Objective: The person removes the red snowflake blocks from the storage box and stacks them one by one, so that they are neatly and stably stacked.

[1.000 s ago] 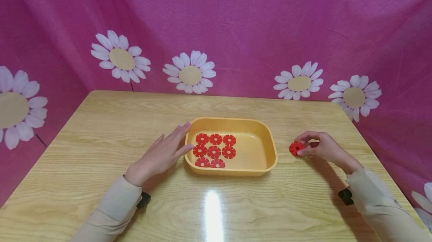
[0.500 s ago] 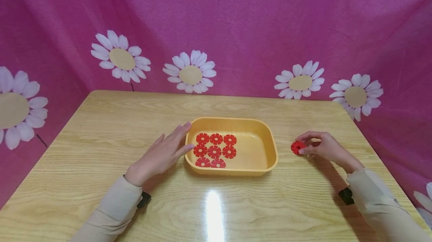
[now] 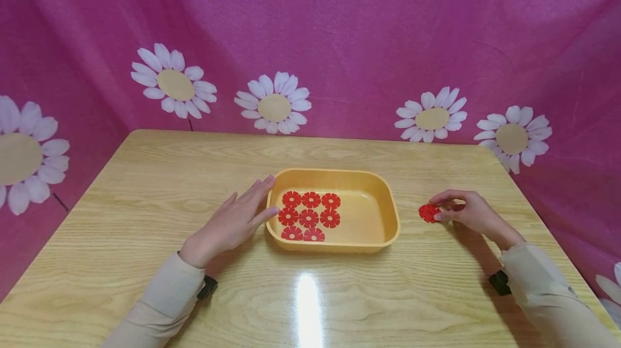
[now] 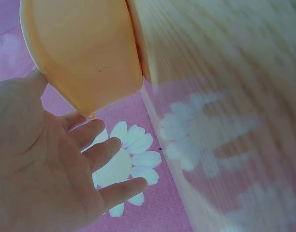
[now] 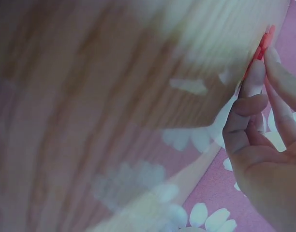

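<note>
In the head view a red flower-shaped plastic disc is on the table right of the tray. My right hand pinches its edge between thumb and forefinger. Seen edge-on in the right wrist view, the red disc shows between the fingertips; whether more than one disc is there, I cannot tell. My left hand has its fingers extended, with thumb and forefinger touching the left rim of a yellow tray. Several similar red discs lie flat in rows in the tray's left part.
A light wooden table carries everything, with a glare streak near its front. Behind it hangs a magenta cloth printed with white daisies. A dark wrist device sits under the right sleeve.
My right hand has shifted slightly to the right, and the red disc beside the tray has turned to face up more fully. My left hand stays on the tray rim.
</note>
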A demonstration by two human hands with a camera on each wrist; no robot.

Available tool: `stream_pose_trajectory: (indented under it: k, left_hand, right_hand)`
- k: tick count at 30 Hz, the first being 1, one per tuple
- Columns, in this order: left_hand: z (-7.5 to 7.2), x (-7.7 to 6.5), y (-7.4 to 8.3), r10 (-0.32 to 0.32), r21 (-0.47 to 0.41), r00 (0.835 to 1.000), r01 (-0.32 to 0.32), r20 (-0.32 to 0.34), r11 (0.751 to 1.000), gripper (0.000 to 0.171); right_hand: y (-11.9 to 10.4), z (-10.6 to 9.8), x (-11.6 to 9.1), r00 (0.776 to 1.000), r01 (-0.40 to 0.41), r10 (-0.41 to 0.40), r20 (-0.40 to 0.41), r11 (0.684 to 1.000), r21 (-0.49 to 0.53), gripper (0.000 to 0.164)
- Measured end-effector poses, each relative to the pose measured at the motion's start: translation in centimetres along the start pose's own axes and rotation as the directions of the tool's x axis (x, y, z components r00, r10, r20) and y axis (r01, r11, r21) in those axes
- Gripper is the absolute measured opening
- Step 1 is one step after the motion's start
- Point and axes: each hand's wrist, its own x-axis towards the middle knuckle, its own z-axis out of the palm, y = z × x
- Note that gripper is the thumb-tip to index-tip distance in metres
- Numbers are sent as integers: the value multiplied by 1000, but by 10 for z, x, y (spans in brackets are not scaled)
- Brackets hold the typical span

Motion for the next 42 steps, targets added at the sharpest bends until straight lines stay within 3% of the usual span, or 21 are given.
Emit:
stream_pose_trajectory:
  k: [4, 11, 16, 20, 25, 28, 37, 42]
  left_hand:
    - [0, 0, -1, 11, 2, 1000, -11, -5, 1000, 76]
    - [0, -1, 0, 1, -3, 1000, -1, 1, 1000, 75]
    - [-1, -2, 0, -3, -3, 1000, 3, 3, 1000, 74]
    - [-2, -2, 0, -1, -2, 1000, 1, 1, 1000, 73]
    - [-2, -2, 0, 1, 3, 1000, -1, -1, 1000, 74]
    - [-2, -2, 0, 3, 2, 1000, -3, 1, 1000, 74]
    - [0, 0, -1, 24, -9, 1000, -24, -4, 1000, 74]
    - [0, 0, -1, 17, -6, 1000, -17, -1, 1000, 75]
  right_hand:
    - [-1, 0, -1, 1000, 5, -5, -5, 1000, -1, 41]
    - [-11, -3, -3, 996, 84, -83, -25, 996, 20, 41]
    - [-41, 1, -3, 983, 182, -181, -25, 980, 74, 39]
    - [-73, 9, -2, 959, 283, -283, -18, 949, 142, 35]
    - [-108, 28, 5, 920, 376, -392, 25, 897, 233, 35]
    - [-123, 44, 13, 907, 388, -416, 70, 886, 253, 33]
    - [-147, 93, 36, 856, 411, -469, 217, 873, 263, 33]
    - [-148, 113, 44, 854, 425, -454, 256, 891, 162, 32]
